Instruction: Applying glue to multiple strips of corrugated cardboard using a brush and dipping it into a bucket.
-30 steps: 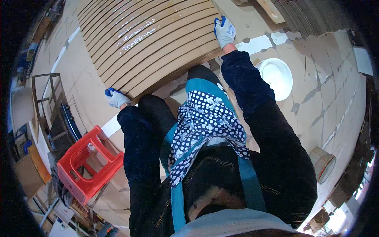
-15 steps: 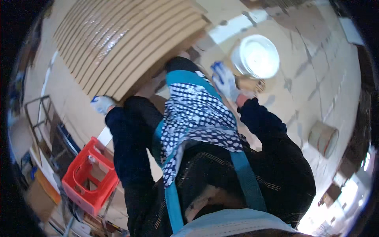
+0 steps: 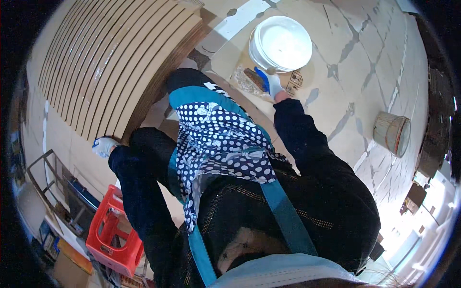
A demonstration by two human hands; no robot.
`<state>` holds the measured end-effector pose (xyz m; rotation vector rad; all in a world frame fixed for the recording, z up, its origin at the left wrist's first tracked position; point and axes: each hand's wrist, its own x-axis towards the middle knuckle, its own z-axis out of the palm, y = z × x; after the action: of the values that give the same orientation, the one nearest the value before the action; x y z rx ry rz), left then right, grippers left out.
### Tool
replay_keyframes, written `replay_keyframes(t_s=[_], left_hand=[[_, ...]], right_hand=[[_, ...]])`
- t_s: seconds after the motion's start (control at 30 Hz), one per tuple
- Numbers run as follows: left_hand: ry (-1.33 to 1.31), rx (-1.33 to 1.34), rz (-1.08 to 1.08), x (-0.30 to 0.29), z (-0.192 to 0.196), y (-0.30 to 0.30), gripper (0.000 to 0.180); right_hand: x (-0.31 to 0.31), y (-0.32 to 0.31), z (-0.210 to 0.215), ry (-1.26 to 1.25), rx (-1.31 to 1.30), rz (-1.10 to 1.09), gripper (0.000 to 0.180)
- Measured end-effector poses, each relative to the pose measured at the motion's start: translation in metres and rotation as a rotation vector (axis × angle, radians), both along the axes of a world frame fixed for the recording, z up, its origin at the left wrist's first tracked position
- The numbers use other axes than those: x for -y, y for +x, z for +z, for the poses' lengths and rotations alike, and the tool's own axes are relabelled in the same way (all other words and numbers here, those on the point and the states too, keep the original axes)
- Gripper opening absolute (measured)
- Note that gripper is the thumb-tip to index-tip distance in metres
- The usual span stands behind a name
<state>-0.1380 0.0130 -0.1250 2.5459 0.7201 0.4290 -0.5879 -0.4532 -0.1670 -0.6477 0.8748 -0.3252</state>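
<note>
My right hand [image 3: 272, 83], in a white glove with blue coating, is closed around a brown, oblong brush-like thing [image 3: 253, 78]. It is just in front of a white bucket [image 3: 281, 43], over a flat cardboard piece [image 3: 296, 79] with printed marks. Clear crinkled plastic [image 3: 242, 81] lies beside the brown thing. On the left, my left hand [image 3: 104, 147], gloved alike, is at the near corner of a large stack of overlapping tan cardboard sheets [image 3: 110, 62]. Its fingers are bent and mostly turned away, so their grip is hard to make out.
A red plastic stool [image 3: 115, 235] stands at lower left, beside a metal-framed rack [image 3: 55, 177]. To the right, a stained bucket [image 3: 391, 133] sits on the patterned floor [image 3: 345, 96]. My knees and dotted apron [image 3: 225, 139] are between my hands.
My right hand, with fingers apart before, has reached forward and now closes on the brown thing by the bucket. My left hand stays at the stack's corner. The whole view has shifted.
</note>
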Motion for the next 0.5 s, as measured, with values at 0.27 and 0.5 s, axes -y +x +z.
replay_keyframes(t_s=[0.27, 0.5], left_hand=[[0.107, -0.15, -0.007, 0.009, -0.031, 0.016, 0.023], [0.156, -0.045, 0.041, -0.003, -0.01, 0.014, 0.029]], right_hand=[[-0.019, -0.023, 0.028, -0.646, -0.265, 0.058, 0.03], [0.051, 0.004, 0.152, -1.015, -0.036, -0.397, 0.026]])
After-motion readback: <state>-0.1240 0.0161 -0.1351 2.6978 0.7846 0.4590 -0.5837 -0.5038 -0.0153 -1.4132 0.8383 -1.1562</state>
